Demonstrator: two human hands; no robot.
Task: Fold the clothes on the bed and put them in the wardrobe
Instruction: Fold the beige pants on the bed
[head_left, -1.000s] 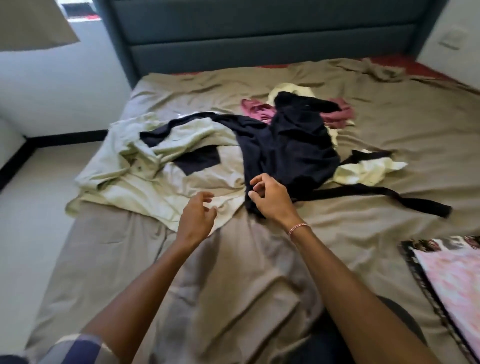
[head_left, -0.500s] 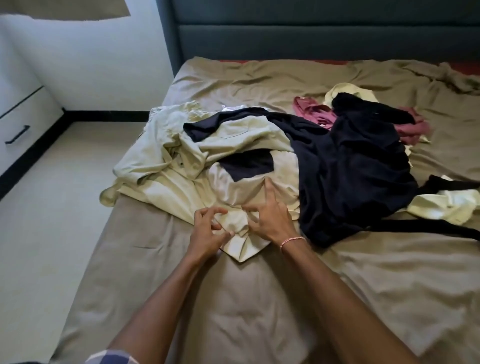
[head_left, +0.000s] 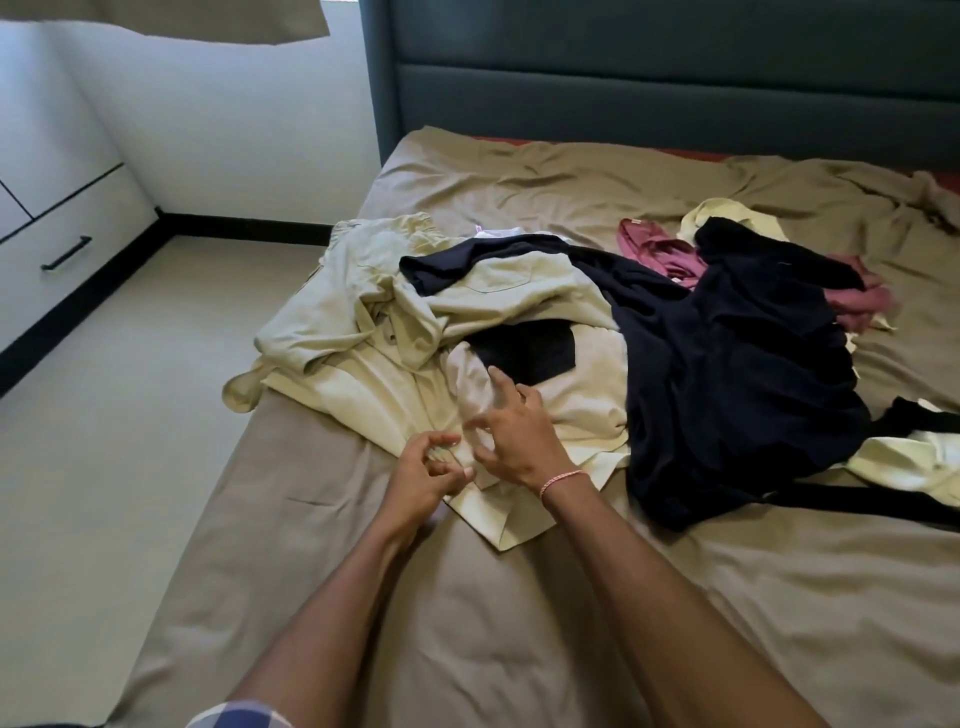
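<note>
Since the pale shirt (head_left: 337, 312) on the bed (head_left: 493, 649) is soft and floppy, take its near edge, where your right hand (head_left: 514, 441) hovers with fingers spread and your left hand (head_left: 423, 470) curls, pinching cloth or not, nobody can tell.

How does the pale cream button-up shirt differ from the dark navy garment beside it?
Colour: the pale cream button-up shirt is light, the dark navy garment near black.
Layering: part of the navy garment lies over the cream shirt.
Hands: the left hand and right hand are at the cream shirt's near edge, not the navy garment.
Both lie crumpled, unfolded, on the tan bedsheet.
</note>
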